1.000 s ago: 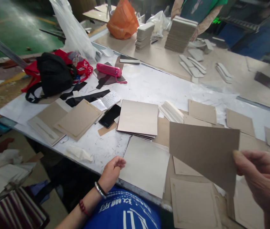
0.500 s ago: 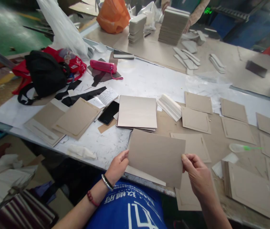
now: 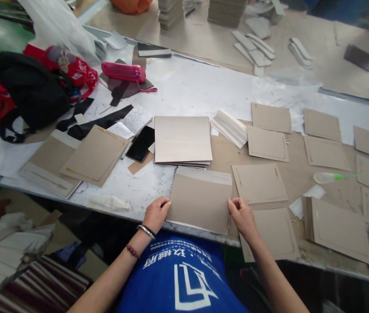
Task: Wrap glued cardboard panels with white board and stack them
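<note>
A tan cardboard sheet (image 3: 199,198) lies at the table's front edge, over a paler sheet (image 3: 204,173) whose strip shows along the far side. My left hand (image 3: 157,213) pinches its left edge between thumb and fingers. At its right edge my right hand (image 3: 242,214) pinches it the same way. Just beyond it sits a stack of pale boards (image 3: 182,139). Right of my right hand lie tan cards with glue-like lines near their edges, one card (image 3: 259,183) close by and another card (image 3: 271,232) partly behind my forearm.
Left are a black phone (image 3: 141,143), an open notebook (image 3: 134,121), tan boards (image 3: 96,154), a black bag (image 3: 32,91) and a pink pouch (image 3: 124,72). A bundle of strips (image 3: 229,128), a green-tipped bottle (image 3: 326,177) and a card stack (image 3: 341,230) are right.
The tan sheet, earlier held tilted and further right, now lies squarer over the paler sheet. Both hands still hold its sides; my right hand has moved left. The view has tipped downward.
</note>
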`<control>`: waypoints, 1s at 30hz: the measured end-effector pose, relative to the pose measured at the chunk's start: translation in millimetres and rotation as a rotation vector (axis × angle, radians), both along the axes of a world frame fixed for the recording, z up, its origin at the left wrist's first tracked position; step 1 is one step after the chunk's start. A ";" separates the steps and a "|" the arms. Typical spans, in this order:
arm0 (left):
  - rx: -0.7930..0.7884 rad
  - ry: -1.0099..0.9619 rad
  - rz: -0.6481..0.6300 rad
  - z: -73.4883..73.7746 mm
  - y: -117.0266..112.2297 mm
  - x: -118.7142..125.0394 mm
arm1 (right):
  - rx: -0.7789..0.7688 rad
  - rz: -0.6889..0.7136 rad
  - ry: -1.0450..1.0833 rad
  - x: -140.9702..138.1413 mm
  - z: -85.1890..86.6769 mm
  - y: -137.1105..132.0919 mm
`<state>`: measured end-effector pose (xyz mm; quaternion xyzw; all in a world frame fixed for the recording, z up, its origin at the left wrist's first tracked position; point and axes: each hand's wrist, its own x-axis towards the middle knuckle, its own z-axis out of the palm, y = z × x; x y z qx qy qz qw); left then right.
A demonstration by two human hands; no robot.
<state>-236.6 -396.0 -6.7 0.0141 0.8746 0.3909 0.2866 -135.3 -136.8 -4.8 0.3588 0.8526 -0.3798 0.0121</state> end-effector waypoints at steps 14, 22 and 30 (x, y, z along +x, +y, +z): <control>-0.142 -0.068 -0.219 4.4 8.1 -22.2 | 0.061 0.002 -0.089 0.2 -14.2 5.9; -0.187 -0.074 -0.249 4.2 8.2 -24.4 | 0.072 0.010 -0.106 0.6 -12.2 2.7; -0.189 -0.088 -0.249 3.7 7.9 -23.9 | 0.090 0.018 -0.091 2.2 -18.9 3.3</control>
